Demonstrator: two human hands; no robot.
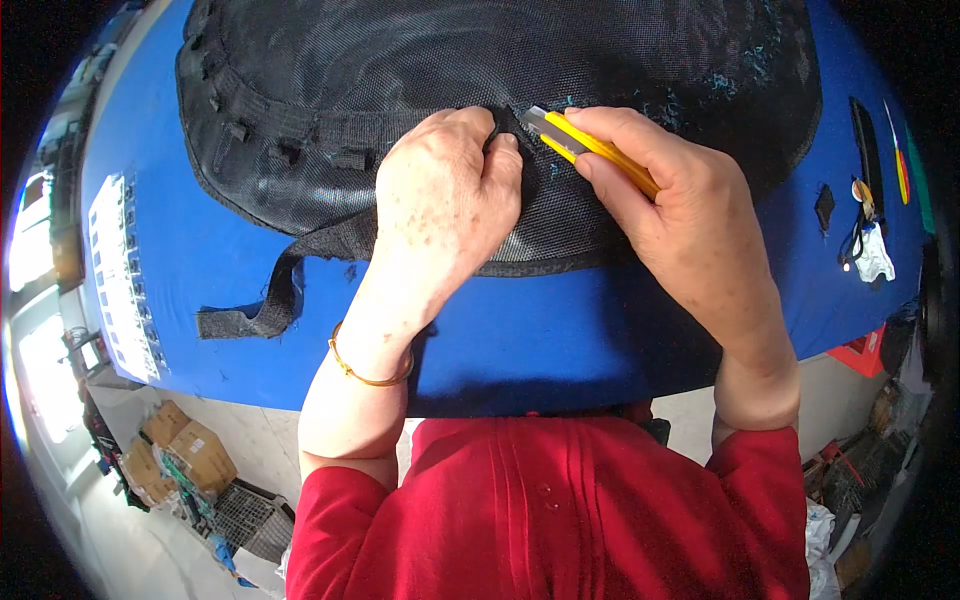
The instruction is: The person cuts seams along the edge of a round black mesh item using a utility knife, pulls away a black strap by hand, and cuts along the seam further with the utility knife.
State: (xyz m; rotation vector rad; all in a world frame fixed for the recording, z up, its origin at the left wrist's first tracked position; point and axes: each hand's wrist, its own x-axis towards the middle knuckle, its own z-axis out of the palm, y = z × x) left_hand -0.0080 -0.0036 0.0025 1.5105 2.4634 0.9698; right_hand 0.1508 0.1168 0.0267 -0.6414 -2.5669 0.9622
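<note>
A black mesh piece [400, 60] with a bound edge lies in front of me on the blue-covered table [500, 345]. My left hand [445, 190] is closed on a black webbing strap [262, 318] at the mesh; the strap's loose tail runs out below the wrist and over the mesh's edge. In my right hand [695, 205] is a yellow utility knife [570, 135], its tip pointing up-left beside my left fingers. The tip is close to the mesh and strap; whether it touches cannot be made out. Light-blue thread bits [720, 82] are scattered on the mesh.
Toward the right edge lie a black strip-like item [862, 140], a small dark piece [824, 208], a crumpled white scrap [874, 255] and a red-and-yellow tool [902, 175]. On the floor at left stand cardboard boxes [200, 455] and a dark crate [250, 520].
</note>
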